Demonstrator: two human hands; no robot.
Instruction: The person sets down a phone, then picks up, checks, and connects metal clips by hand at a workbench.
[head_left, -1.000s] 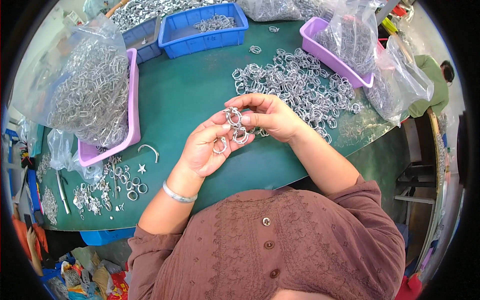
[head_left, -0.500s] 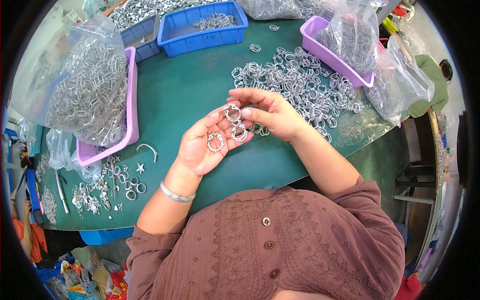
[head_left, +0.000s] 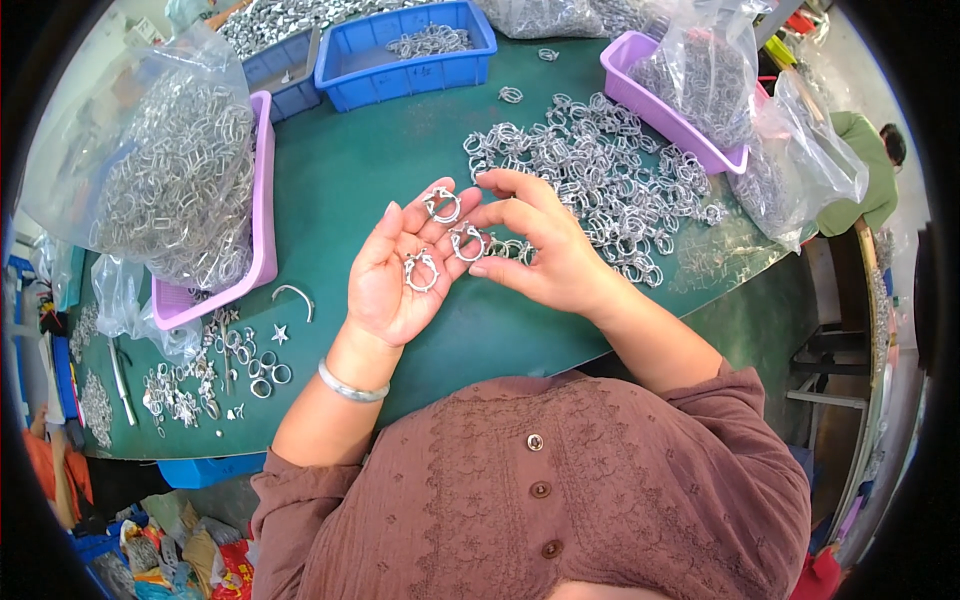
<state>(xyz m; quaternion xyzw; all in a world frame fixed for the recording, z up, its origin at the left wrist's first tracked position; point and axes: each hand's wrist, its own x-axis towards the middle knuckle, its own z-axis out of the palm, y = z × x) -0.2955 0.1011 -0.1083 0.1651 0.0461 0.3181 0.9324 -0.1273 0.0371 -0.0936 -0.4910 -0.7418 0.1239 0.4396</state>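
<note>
My left hand (head_left: pixel 380 290) is turned palm up, with three open-work silver rings lying on it. One ring (head_left: pixel 441 205) rests on the fingers, another ring (head_left: pixel 467 242) sits near the finger edge, and a third ring (head_left: pixel 421 271) lies on the palm. My right hand (head_left: pixel 550 245) is beside them, thumb and fingers apart around the ring at the finger edge. Whether the fingertips touch that ring, I cannot tell. Behind my right hand spreads a large pile of similar silver rings (head_left: pixel 590 160) on the green table (head_left: pixel 360 150).
A purple tray (head_left: pixel 263 200) with a bulging clear bag stands left, another purple tray (head_left: pixel 620 75) far right. At the back is a blue bin (head_left: pixel 400 90) holding some rings. Small silver pieces (head_left: pixel 175 395) and a curved silver piece (head_left: pixel 297 300) lie at left. Other people are at both sides.
My left hand has opened flatter, and the rings on it lie more spread out. My right thumb has come off the upper ring, and the right fingers have parted and shifted slightly lower.
</note>
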